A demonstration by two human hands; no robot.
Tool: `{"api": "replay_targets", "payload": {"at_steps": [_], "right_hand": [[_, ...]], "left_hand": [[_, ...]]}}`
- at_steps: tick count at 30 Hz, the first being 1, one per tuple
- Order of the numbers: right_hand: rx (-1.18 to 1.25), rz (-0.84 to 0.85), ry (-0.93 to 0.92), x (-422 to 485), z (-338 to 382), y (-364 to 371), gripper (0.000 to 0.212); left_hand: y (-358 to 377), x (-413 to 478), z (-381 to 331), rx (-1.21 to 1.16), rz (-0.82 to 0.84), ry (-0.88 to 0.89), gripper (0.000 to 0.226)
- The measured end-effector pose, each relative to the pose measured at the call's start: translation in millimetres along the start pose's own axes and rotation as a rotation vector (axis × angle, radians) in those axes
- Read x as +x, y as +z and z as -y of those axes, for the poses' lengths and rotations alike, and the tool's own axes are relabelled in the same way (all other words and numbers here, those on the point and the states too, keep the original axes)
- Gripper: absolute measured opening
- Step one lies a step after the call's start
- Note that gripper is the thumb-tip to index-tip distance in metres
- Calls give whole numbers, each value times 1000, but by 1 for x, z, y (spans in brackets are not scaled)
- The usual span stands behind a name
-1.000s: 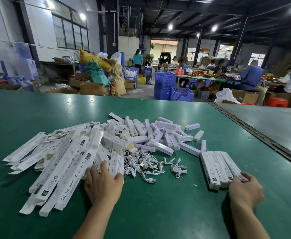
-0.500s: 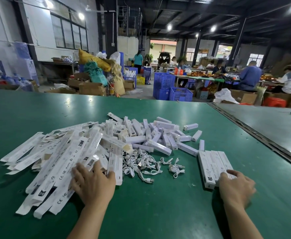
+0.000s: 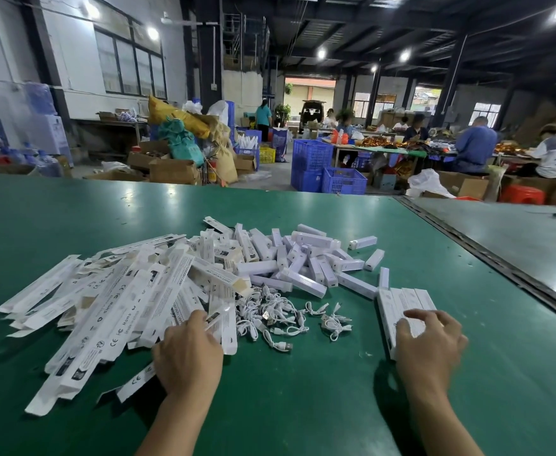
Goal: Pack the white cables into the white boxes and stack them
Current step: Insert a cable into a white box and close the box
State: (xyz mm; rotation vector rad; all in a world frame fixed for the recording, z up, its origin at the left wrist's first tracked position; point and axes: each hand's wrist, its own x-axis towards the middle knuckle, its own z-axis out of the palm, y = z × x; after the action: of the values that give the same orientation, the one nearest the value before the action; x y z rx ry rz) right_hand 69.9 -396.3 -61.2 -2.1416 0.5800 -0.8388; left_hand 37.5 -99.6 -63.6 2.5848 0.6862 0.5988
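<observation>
at far left the flat white boxes [image 3: 112, 301] lie fanned in a loose, overlapping pile, unfolded and holding nothing. your left hand [image 3: 187, 353] lies on the pile's near edge, its fingers [image 3: 195, 319] bent down onto one flat box. the tips are blurred, so i cannot tell whether they pinch it or only press on it. to do this step well, i'd take a single box off the top and square it open before reaching for a cable (the sleeves overlap, so a neighbour could come up with it).

just right of that hand the white cables [image 3: 279, 319] sit loose on the green worktop [image 3: 303, 406], small coils tangled together and touching the pile's edge. none shows inside any box. tease out one coil alone, since the tangle could snag.

behind them is a heap of folded-up white boxes [image 3: 303, 258], jumbled at all angles. what is in them is hidden.

at right a row of boxes [image 3: 408, 297] lies side by side, touching. your right hand [image 3: 429, 343] rests on its near end, fingers [image 3: 418, 313] spread and lightly bent, tips pressing the tops and gripping nothing. use it to hold the row flush so a stack can sit level. the contents are hidden here too.
</observation>
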Motion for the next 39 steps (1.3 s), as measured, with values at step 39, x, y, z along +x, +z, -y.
{"api": "replay_targets", "payload": {"at_steps": [39], "right_hand": [[1074, 962, 404, -60, 44, 17, 30]], "left_hand": [[-9, -53, -46, -1078, 1158, 116, 28]]}}
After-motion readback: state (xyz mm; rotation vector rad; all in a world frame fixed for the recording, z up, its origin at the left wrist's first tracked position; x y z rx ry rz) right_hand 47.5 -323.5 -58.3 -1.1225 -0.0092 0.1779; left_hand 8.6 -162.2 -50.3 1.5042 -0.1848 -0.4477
